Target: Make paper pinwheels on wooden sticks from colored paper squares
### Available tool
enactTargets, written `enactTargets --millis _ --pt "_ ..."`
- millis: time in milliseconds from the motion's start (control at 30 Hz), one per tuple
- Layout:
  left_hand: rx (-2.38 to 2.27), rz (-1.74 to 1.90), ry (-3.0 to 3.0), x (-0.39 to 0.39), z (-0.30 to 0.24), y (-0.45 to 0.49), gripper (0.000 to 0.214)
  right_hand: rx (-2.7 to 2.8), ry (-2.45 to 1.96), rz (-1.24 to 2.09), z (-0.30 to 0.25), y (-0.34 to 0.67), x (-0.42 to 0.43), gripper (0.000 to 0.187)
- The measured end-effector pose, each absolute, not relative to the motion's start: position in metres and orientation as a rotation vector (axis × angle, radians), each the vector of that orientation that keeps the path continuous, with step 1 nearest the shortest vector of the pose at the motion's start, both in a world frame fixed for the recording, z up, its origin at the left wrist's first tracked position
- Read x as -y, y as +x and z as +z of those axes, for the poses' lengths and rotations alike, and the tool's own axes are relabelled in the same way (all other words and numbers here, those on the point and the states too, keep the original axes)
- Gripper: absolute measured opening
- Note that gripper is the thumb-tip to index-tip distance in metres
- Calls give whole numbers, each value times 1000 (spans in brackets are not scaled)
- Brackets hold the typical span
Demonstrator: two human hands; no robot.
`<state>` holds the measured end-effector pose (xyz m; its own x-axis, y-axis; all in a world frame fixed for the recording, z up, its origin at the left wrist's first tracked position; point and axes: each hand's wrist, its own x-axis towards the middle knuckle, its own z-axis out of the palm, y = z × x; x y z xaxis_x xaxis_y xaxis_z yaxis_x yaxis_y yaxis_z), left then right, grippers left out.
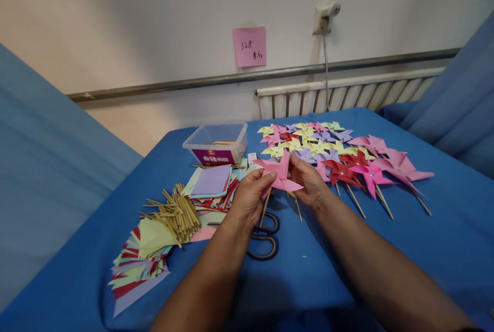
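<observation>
A pink paper pinwheel (280,173) is held above the blue table between both hands. My left hand (249,199) is closed on its left side, and a thin wooden stick (265,207) runs down past the fingers. My right hand (309,180) pinches the pinwheel's right side near the centre. Black scissors (264,242) lie on the cloth just below my left hand.
Many finished pinwheels (332,154) in yellow, purple, red and pink lie at the back right. A bundle of wooden sticks (181,213), stacks of coloured paper squares (212,182) and cut paper (141,265) lie at the left. A clear plastic box (216,144) stands behind.
</observation>
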<state>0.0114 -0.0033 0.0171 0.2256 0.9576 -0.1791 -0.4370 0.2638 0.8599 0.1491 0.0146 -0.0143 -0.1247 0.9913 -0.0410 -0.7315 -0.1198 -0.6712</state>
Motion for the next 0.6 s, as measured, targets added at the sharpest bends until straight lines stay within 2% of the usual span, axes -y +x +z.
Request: enactTargets --millis 433,600 --pt "-848 1089 789 4 19 12 33 684 -681 1564 -12 145 -12 38" --pt "-878 1100 810 4 17 13 29 740 -760 1442 -12 148 -14 27"
